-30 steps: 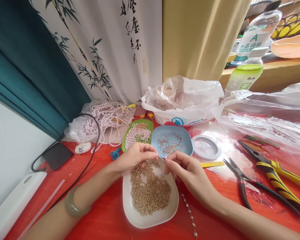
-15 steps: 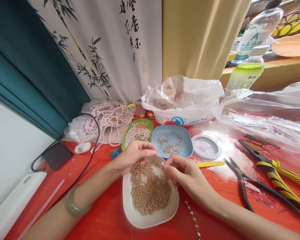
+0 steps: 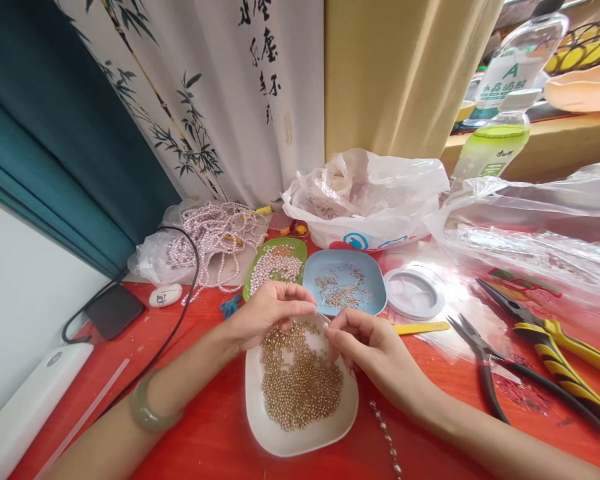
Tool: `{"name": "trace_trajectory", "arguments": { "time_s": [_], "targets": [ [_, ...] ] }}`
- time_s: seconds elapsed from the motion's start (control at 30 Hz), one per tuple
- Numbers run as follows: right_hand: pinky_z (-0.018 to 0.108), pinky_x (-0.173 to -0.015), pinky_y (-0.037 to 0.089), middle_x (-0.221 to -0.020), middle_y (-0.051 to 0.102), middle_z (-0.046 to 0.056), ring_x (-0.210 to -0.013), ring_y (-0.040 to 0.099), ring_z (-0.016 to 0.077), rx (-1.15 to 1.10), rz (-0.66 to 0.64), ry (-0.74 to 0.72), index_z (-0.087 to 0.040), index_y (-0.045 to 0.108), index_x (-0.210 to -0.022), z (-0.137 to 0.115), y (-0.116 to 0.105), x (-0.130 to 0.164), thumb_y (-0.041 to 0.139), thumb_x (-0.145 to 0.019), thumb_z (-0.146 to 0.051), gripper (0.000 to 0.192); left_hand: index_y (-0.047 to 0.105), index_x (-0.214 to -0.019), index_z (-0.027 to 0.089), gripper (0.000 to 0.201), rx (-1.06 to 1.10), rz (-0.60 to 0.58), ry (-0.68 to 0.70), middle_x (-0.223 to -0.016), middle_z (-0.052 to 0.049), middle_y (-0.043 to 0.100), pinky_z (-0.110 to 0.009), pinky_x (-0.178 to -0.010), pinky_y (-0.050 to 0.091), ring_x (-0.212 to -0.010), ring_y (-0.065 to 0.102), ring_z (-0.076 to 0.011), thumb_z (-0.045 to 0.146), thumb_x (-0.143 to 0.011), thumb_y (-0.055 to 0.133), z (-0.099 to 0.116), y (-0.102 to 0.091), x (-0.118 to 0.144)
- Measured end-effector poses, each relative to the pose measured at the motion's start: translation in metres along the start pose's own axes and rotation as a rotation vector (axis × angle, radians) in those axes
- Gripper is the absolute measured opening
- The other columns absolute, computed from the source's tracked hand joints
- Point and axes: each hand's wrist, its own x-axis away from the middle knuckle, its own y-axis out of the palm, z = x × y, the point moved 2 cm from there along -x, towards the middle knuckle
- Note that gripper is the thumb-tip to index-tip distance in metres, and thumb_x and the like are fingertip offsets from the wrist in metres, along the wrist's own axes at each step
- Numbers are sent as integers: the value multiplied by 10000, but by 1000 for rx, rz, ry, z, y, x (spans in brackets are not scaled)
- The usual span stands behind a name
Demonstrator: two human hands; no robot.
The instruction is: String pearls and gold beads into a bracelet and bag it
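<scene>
meeting over a white tray [image 3: 300,445], the left hand [image 3: 273,313] and right hand [image 3: 363,339] are each pinched at thumb and forefinger. what lies between the left fingertips is too fine to make out; the right grips a pale bead [image 3: 326,328], mostly hidden. a bead strand [image 3: 386,433] lies on the red counter [image 3: 205,413] near the right wrist, cut off by the bottom edge; whether it joins the pale bead is unclear. gold beads [image 3: 305,397] crowd the white tray, too many to count. just beyond are two more trays: a green tray [image 3: 303,257] of pale and gold beads, partly behind the left hand, and a blue tray [image 3: 373,268] of thin metallic pieces. two pliers lie right: black pliers [image 3: 487,357], and yellow-and-black pliers [image 3: 530,327] running out of view.
</scene>
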Motion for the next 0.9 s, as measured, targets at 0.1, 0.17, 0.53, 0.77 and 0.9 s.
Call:
{"name": "trace_trajectory", "arguments": {
  "time_s": [0.1,0.17,0.53,0.77,0.9],
  "targets": [
    [214,-475,336,-533,564,-15,-480,450,84,14,-2,-6,-172,497,-624,-1,-1,0,480,-762,-240,154,623,-680,119,147,14,-1,-1,-591,30,523,-168,-366,219,-427,359,-17,224,-611,699,-1,0,0],
    [215,-474,336,-537,568,-13,-482,452,84,16,-7,-9,-171,498,-626,-1,-1,-1,480,-763,-239,154,623,-677,118,147,23,-3,-3,-585,30,522,-167,-361,210,-419,356,-15,224,-612,700,-1,-1,0],
    [210,-474,339,-540,568,-18,-483,455,79,3,-19,-17,-171,498,-637,0,-1,1,477,-776,-230,152,626,-683,115,171,12,4,3,-603,23,532,-174,-360,203,-419,354,-16,241,-601,708,-3,-1,-1],
    [212,-469,344,-537,566,-15,-478,459,81,9,-20,-20,-172,501,-639,1,-1,-1,483,-774,-236,151,628,-684,114,173,2,-2,7,-610,17,534,-174,-363,208,-422,358,-18,243,-602,709,-3,-2,0],
    [211,-465,341,-541,569,-13,-477,456,81,19,-23,-29,-174,501,-637,0,-1,0,482,-775,-233,152,625,-681,112,182,3,-3,6,-609,14,531,-174,-366,207,-425,357,-19,249,-598,711,-3,-1,0]
  ]
}}
